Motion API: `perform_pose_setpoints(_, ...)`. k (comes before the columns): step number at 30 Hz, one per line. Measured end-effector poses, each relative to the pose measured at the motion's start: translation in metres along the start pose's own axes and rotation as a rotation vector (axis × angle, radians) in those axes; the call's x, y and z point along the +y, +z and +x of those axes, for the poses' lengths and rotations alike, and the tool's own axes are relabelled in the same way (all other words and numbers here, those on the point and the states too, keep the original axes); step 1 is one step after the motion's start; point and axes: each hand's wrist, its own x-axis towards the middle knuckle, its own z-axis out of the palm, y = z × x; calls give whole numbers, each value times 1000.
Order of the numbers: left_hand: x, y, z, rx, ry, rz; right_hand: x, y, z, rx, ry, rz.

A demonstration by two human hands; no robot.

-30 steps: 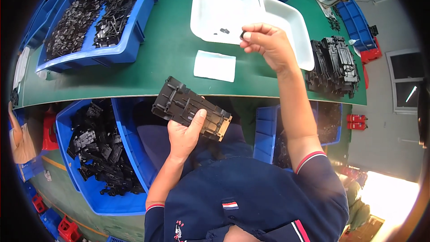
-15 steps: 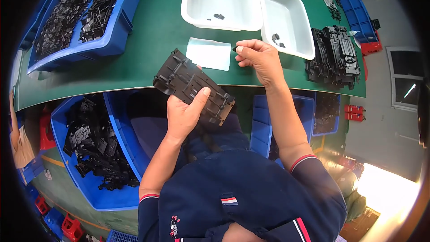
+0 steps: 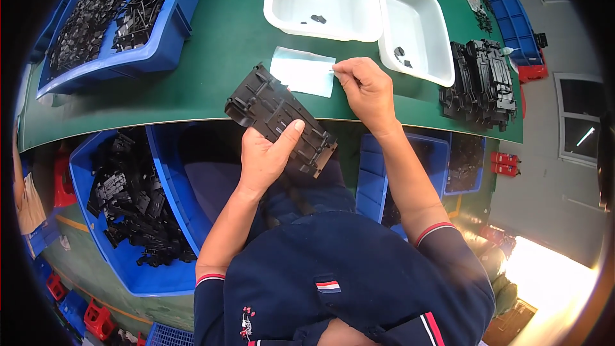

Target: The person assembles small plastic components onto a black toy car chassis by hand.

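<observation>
- Left hand (image 3: 266,160) grips a black rectangular moulded-plastic part (image 3: 275,113), tilted, by the near edge of the green counter (image 3: 221,86); a firm thumb should steady it.
- Right hand (image 3: 368,95), pinched narrow, meets the white rectangular sheet (image 3: 298,74); whether it holds anything, I cannot tell.
- Beyond, a white plastic tub (image 3: 416,22) carries small black pieces (image 3: 400,51); light pinching suits them.

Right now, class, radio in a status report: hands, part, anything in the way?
Left hand gripping black part, tilted. Right hand pinched, near right edge of white sheet; anything held unclear. Nothing seen blocking the hands.
</observation>
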Motion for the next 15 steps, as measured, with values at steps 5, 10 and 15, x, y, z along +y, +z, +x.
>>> perform_pose_setpoints(5,-1,0,0,2,3,6,1,1,0,-16,-15,-32)
perform_pose_setpoints(10,-1,1,-1,3,0,3,1,1,0,-18,-28,-44)
perform_pose_setpoints(15,-2,2,-1,1,-1,-9,1,2,0,-36,-8,-39)
